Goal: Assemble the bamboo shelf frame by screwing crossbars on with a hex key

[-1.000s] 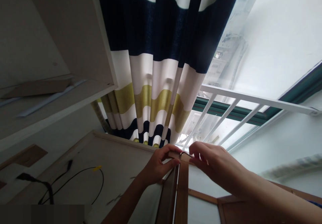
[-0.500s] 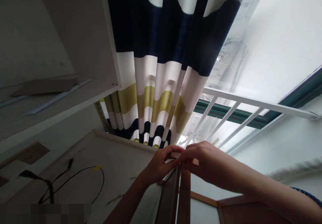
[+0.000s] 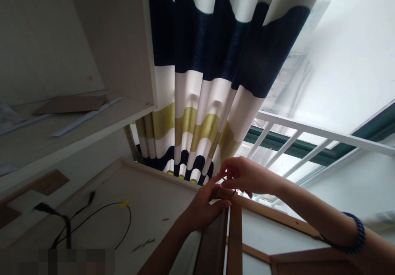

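My left hand (image 3: pixel 208 203) is closed around the upper end of a brown wooden frame (image 3: pixel 236 234), thumb on the near side. Just above it, my right hand (image 3: pixel 248 178) has its fingers pinched together on a small, thin dark piece (image 3: pixel 220 176) that looks like a screw. This piece sits close to the left fingertips; whether it touches the wood I cannot tell. Part of the frame's end is hidden behind both hands. Several similar thin dark pieces (image 3: pixel 144 244) lie on the pale desktop (image 3: pixel 154 201) to the left.
A black cable (image 3: pixel 128 221) with a yellow tag lies on the desktop. Upper left is a shelf (image 3: pixel 129 110) holding a brown board (image 3: pixel 72 104). A striped curtain (image 3: pixel 197 40) hangs behind, beside a white railing (image 3: pixel 308 131) and window. Another wooden frame bar (image 3: pixel 277 215) extends right.
My right hand has lifted off the frame's end and now pinches the small piece above it. My left hand keeps its hold. The whole view has shifted slightly.
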Available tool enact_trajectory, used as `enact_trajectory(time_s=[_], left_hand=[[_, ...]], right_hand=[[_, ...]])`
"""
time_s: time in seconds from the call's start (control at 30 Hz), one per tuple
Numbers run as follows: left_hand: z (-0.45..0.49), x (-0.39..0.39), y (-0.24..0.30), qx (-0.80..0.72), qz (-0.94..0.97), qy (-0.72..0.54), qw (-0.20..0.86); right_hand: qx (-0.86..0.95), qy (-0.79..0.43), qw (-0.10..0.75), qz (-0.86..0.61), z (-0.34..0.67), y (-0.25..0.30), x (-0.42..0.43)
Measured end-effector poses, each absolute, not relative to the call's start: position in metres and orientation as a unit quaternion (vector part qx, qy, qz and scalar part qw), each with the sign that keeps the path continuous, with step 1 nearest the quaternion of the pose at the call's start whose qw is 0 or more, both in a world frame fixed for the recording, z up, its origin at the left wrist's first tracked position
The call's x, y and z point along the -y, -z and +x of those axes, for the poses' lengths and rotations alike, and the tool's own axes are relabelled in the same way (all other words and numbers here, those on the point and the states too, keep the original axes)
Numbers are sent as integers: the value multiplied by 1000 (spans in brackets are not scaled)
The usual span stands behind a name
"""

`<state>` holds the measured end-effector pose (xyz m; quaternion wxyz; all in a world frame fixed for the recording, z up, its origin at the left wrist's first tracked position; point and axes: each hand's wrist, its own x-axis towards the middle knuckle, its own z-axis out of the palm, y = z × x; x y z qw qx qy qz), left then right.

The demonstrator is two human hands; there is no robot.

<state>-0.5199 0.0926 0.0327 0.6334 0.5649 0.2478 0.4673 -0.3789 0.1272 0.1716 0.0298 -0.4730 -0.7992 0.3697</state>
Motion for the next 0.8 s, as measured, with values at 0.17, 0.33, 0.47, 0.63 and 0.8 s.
enact_trajectory(time_s=[0.17,0.33,0.47,0.63,0.8], left_hand=[[-518,-88,-32,-219,532,-487,657],[-518,-87,-31,-224,551,-484,641],[-519,-86,-29,-246,599,-489,585],[-519,-86,-30,-279,622,-480,553],[-517,-86,-29,-266,600,-490,573]], right_hand=[[769,-421,88,-472,-368,-162,-124],[747,-431,131,-488,-359,-156,-122],[739,-424,152,-501,-344,-155,-121],[763,-357,143,-520,-322,-153,-103],[834,-199,116,-501,-317,-144,-65]])
